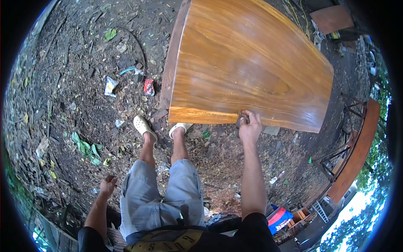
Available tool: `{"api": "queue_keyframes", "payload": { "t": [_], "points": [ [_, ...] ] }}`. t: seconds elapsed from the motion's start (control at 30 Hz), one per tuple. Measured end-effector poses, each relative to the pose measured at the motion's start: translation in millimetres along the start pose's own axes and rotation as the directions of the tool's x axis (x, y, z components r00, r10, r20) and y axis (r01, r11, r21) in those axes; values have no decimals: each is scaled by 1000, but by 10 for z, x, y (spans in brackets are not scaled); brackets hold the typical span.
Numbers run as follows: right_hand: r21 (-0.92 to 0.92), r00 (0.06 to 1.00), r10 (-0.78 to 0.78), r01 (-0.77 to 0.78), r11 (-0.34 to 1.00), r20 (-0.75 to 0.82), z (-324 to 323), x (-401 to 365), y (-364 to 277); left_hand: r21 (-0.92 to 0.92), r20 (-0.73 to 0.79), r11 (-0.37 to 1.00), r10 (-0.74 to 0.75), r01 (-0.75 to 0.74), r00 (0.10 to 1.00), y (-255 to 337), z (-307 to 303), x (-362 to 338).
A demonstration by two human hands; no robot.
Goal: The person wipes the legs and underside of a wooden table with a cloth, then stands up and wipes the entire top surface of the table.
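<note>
A glossy brown wooden slab (247, 63) with a marked grain fills the upper middle of the head view. My right hand (250, 126) is at its near edge, fingers closed round a small dark, flat piece (238, 124) pressed against the side of the wood. Most of that piece is hidden by the hand, and its kind cannot be made out. My left hand (108, 185) hangs low beside my left leg, away from the slab, with its fingers curled in and nothing visible in them.
Leaf litter and scraps cover the ground, with a red packet (149, 87) and a white wrapper (110, 86) left of the slab. My feet wear pale clogs (145, 127). A long reddish-brown board (357, 151) rests on supports at the right. A blue-and-red bag (280, 220) lies behind.
</note>
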State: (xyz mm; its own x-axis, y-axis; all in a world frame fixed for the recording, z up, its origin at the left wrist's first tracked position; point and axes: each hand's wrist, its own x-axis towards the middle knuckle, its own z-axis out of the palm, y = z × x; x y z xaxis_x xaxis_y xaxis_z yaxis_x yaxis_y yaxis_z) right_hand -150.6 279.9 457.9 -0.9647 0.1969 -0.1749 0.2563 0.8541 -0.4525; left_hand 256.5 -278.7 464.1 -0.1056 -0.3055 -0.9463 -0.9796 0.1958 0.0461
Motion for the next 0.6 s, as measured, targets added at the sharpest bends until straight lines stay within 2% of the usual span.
{"api": "queue_keyframes", "payload": {
  "t": [0.07, 0.2, 0.27, 0.33, 0.37, 0.53, 0.6],
  "points": [
    [50, 998, 27, -24, 998, -60, -120, -7, -101, 42, 17, 999, -18, 17, 1000, 156, -29, -82],
    [107, 977, 69, -49, 993, -200, -213, -101, 111, 42, -16, 999, -4, 5, 1000, 105, -27, -51],
    [-43, 975, 30, -40, 998, -221, -246, -80, 112, 52, -38, 997, -48, 50, 998, 166, -24, -74],
    [-162, 975, -4, -33, 986, -224, -206, -26, 157, -62, -13, 997, -44, 43, 999, 76, 6, 3],
    [-193, 977, -7, -34, 981, -211, -188, 4, 182, -118, -1, 992, -43, 42, 999, 27, 8, 33],
    [-310, 988, -28, -20, 950, -152, -66, 69, 31, -57, 10, 997, -42, 42, 999, 136, -24, -10],
    [-339, 990, -91, 49, 940, -112, 42, 22, -127, -72, 6, 997, -37, 38, 999, 83, -24, 12]
  ]
}}
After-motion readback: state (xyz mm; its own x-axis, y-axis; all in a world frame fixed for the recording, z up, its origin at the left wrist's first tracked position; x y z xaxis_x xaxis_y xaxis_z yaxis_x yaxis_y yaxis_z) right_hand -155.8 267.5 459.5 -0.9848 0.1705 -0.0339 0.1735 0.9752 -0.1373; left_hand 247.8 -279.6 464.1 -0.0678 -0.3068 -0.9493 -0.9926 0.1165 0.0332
